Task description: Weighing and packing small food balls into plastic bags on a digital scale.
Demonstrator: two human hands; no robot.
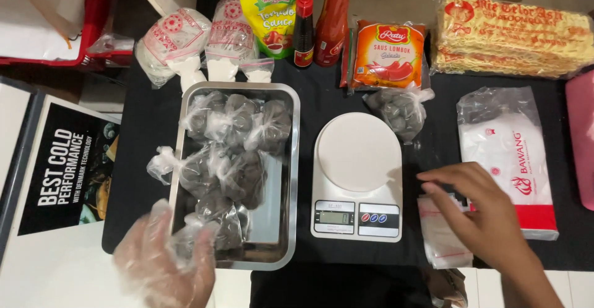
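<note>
Gloved left hand (162,265) spread loosely on a bag (213,231) at the tray (291,178) corner, seven bags counted inside, bare right hand (473,206) fingers apart on small clear sachets (442,240), one white scale (357,175) between, two red-capped bottles (318,23) behind.

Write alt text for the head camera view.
A gloved left hand touches bagged dark meatballs in a steel tray, while the bare right hand reaches small plastic bags beside a white kitchen scale.

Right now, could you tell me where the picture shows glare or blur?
Head view: glare on the rectangular steel tray's rim and the clear plastic bags of dark balls; the glove-covered left hand looks soft; the bare right hand stays fairly sharp.
</note>
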